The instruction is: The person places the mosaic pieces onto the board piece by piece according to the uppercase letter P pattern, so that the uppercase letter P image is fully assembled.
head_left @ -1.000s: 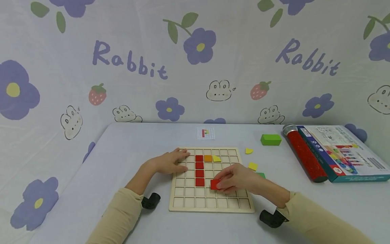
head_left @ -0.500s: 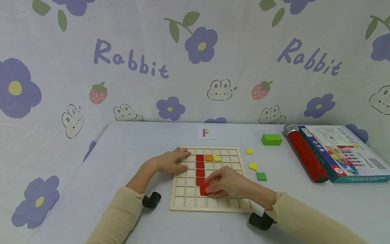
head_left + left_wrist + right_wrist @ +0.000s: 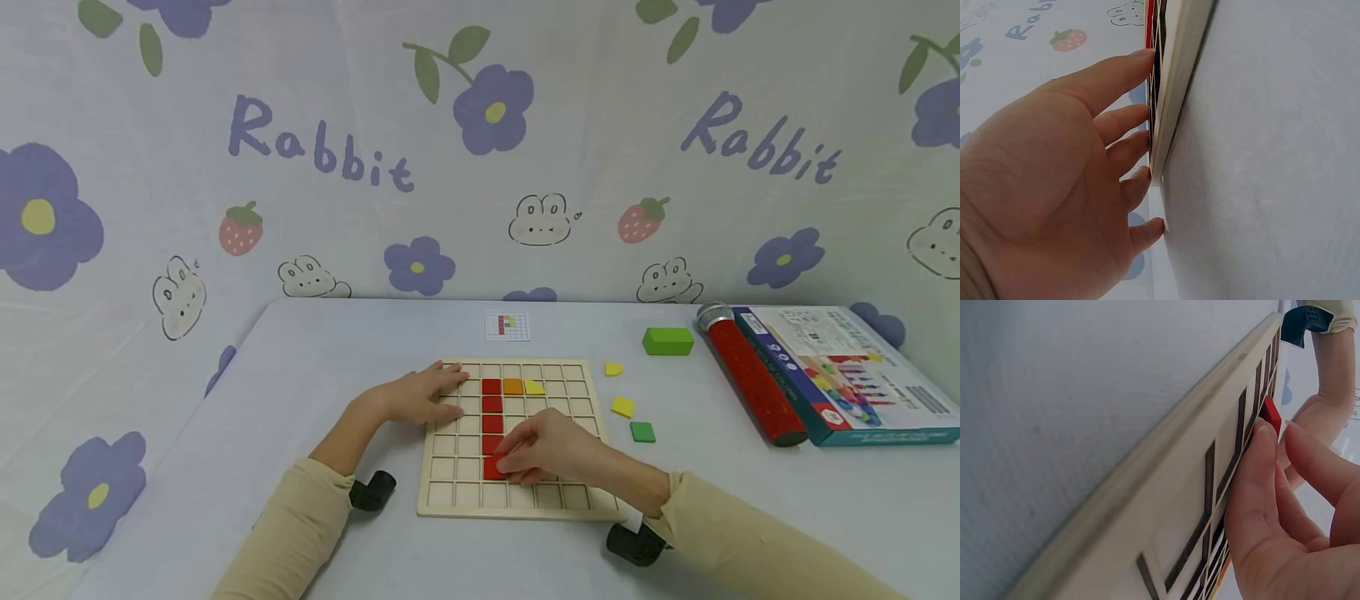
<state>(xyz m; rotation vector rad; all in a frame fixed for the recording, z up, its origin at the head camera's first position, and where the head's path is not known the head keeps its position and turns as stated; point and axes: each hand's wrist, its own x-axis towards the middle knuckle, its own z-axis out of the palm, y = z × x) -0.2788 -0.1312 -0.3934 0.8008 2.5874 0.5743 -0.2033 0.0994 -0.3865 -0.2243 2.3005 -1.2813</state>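
A wooden grid board [image 3: 456, 497] lies on the table. My left hand [image 3: 412, 397] rests with fingers spread on its upper left edge; in the left wrist view the fingertips [image 3: 1142, 56] touch that edge. Several red square tiles [image 3: 492, 404] form a column in the grid, with an orange square tile [image 3: 513, 387] and a yellow tile with a curved edge [image 3: 533, 387] beside the top one. My right hand [image 3: 555, 450] pinches another red square tile [image 3: 492, 467] at the column's lower end. The right wrist view shows that red tile [image 3: 1271, 416] tilted against the grid.
Right of the board lie a yellow curved tile [image 3: 614, 369], a yellow square [image 3: 622, 407] and a green square [image 3: 642, 432]. A small pattern card [image 3: 507, 326] lies behind it. Farther right are a green block [image 3: 667, 342], a red microphone [image 3: 753, 379] and a box [image 3: 855, 375].
My right hand has carried the red tile leftward and slightly down, from the board's middle to just below the red column. The left hand has stayed in place.
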